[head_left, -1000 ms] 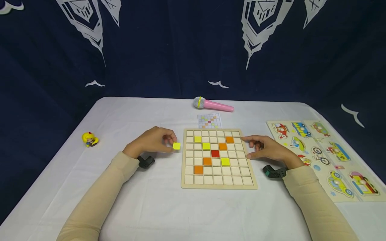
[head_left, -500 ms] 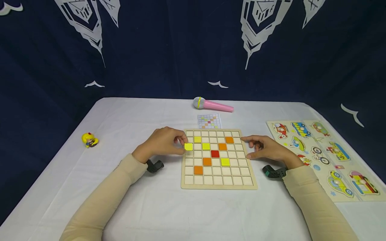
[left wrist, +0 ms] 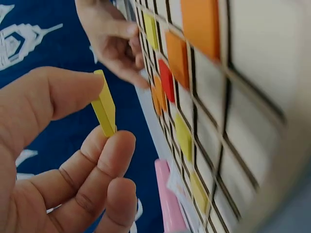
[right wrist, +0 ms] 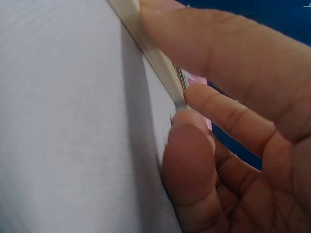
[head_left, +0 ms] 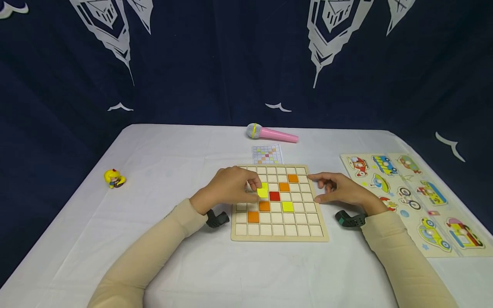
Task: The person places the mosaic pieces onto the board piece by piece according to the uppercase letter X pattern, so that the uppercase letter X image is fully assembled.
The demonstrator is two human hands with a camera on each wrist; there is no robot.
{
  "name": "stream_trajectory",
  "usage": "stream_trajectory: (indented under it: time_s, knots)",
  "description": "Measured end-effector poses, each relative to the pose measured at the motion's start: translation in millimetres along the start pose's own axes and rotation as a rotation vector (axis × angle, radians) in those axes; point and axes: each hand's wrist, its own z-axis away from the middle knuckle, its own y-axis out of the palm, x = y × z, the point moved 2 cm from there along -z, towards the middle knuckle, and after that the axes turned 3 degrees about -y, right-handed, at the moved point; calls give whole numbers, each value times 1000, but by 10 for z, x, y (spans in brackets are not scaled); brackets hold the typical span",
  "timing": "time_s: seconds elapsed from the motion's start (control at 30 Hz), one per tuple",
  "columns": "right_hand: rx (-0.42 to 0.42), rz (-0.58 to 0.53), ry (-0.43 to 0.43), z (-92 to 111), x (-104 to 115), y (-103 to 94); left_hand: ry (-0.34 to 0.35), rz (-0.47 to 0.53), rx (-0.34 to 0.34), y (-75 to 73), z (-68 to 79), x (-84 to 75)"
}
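Observation:
My left hand point(head_left: 231, 186) pinches a thin yellow square tile point(left wrist: 104, 107) between thumb and fingers, over the left part of a wooden grid board point(head_left: 281, 239). In the left wrist view that tile stands apart from the board's surface. On the grid lie several orange tiles point(head_left: 293, 178), a red tile point(head_left: 274, 196) and yellow tiles, one point(head_left: 287, 207) right of centre. My left hand covers some upper left cells in the head view. My right hand point(head_left: 343, 189) rests at the board's right side, thumb and forefinger touching its edge point(right wrist: 160, 68), other fingers bent.
Just behind the board lies a small printed card point(head_left: 267, 154) with a coloured grid. A pink microphone point(head_left: 277, 134) is farther back. To the left sits a yellow-haired figurine point(head_left: 114, 178). A vehicle picture puzzle point(head_left: 404, 229) covers the right of the white table, partly beneath the right arm.
From left of the board, my left hand has carried the yellow tile rightward over the grid, close to the red tile. My right hand has stayed at the board's edge.

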Motion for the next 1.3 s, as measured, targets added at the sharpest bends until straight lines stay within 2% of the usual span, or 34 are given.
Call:
stream_trajectory:
  time_s: [0.4, 0.67, 0.9, 1.3]
  knots:
    - [-3, -1, -28, -3, -4, -6, 25, -34, 85, 242, -169, -462]
    - [-2, -3, -16, -5, 13, -12, 26, -79, 169, 403, -289, -684]
    - [5, -9, -14, -16, 16, -2, 35, -124, 199, 512, -344, -806]
    - [3, -14, -25, -3, 12, -6, 24, -214, 190, 583, -402, -919]
